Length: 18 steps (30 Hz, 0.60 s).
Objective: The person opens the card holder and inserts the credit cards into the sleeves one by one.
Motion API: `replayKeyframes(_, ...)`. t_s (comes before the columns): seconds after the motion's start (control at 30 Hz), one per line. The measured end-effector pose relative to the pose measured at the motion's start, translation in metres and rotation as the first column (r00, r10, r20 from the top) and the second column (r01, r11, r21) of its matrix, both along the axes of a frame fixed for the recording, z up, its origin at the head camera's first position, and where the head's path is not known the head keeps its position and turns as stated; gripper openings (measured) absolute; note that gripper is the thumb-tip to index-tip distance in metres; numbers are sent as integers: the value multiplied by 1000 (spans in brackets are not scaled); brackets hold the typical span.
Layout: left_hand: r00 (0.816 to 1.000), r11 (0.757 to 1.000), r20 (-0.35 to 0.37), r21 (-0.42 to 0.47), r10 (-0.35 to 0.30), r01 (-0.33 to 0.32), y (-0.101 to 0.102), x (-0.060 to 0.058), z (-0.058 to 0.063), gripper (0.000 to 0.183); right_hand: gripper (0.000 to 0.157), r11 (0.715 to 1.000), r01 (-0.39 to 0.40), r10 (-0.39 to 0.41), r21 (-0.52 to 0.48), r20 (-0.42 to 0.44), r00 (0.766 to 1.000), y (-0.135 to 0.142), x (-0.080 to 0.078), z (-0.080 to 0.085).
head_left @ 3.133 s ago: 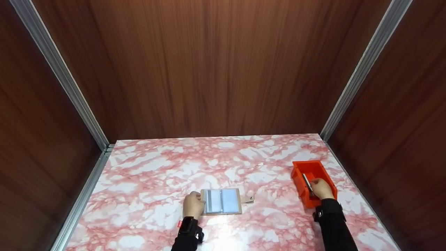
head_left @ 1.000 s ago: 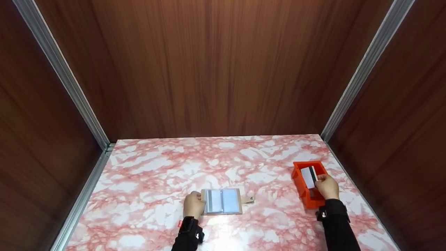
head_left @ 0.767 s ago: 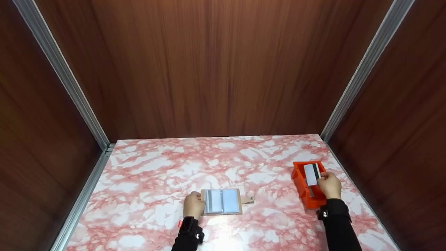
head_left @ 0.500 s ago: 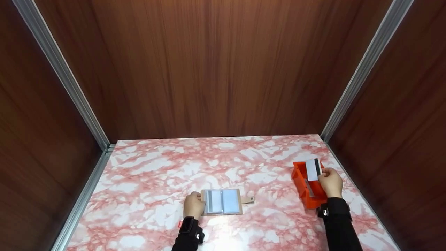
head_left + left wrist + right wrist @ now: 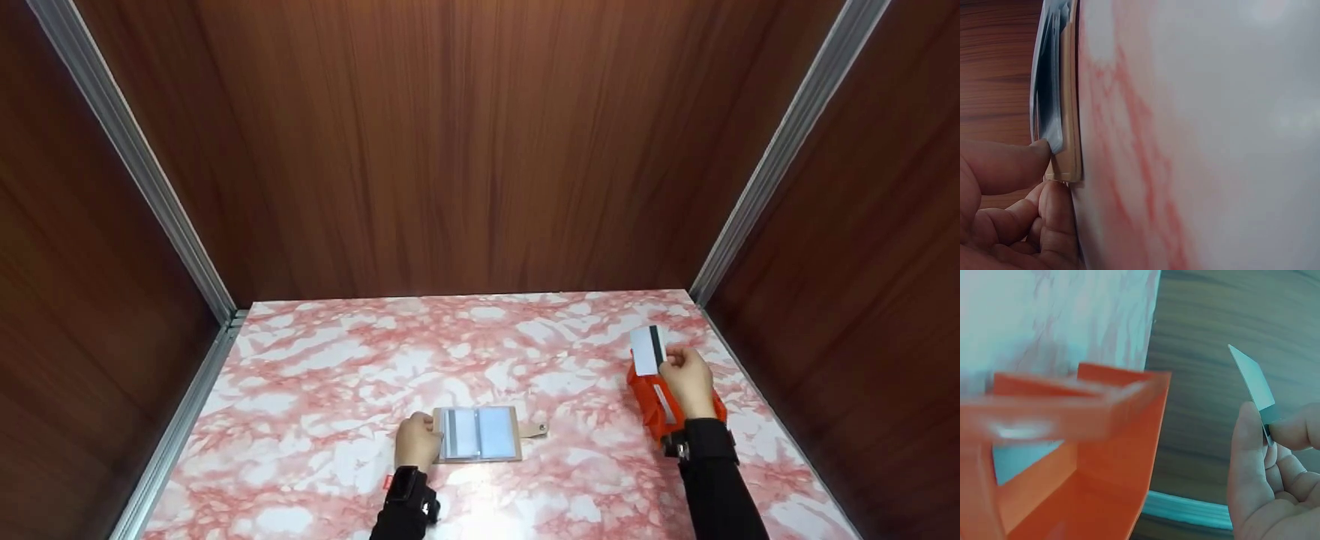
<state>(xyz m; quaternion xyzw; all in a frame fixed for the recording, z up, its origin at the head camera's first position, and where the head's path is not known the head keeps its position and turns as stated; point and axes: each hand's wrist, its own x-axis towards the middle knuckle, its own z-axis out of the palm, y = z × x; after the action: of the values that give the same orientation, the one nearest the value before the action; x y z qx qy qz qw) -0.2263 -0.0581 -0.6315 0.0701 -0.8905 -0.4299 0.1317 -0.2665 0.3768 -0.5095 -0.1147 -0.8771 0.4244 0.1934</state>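
Note:
My right hand (image 5: pixel 688 381) pinches a white card with a dark stripe (image 5: pixel 646 350) between thumb and fingers, raised above the orange bin (image 5: pixel 645 390). In the right wrist view the card (image 5: pixel 1253 378) stands clear of the bin's rim, and another card (image 5: pixel 1022 460) lies inside the bin. At the table's front middle lies an open card holder (image 5: pixel 495 433) with clear sleeves and a tan cover. My left hand (image 5: pixel 417 441) grips its left edge. Up close, the left thumb presses the sleeves (image 5: pixel 1050 84) and the cover (image 5: pixel 1071 140), with fingers curled at the corner.
A snap strap (image 5: pixel 534 429) sticks out from the card holder's right side. A small red tag (image 5: pixel 387 481) shows beside the left wrist. Brown wood-grain panels (image 5: pixel 465 150) surround the red-and-white marbled table (image 5: pixel 337 375) at the back and sides.
My right hand has drawn the card up out of the orange bin, then moved it left and farther from me. The left hand and the card holder have stayed in place.

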Motion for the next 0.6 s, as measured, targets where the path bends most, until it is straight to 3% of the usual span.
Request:
replayKeyframes(0.1, 1000, 1000, 11, 1, -4, 4, 0, 1, 2, 26, 34, 999, -27, 27, -18, -3, 1000, -9, 0, -1)
replayKeyframes(0.4, 1000, 1000, 17, -1, 0, 0, 1, 2, 5, 25, 34, 984, -150, 159, -96, 95, 983, -34, 1, -13)
replayKeyframes(0.6, 1000, 1000, 8, -3, 2, -2, 1, 2, 3, 25, 32, 969, -201, 214, -141, 84, 973, -52, 3, -26)
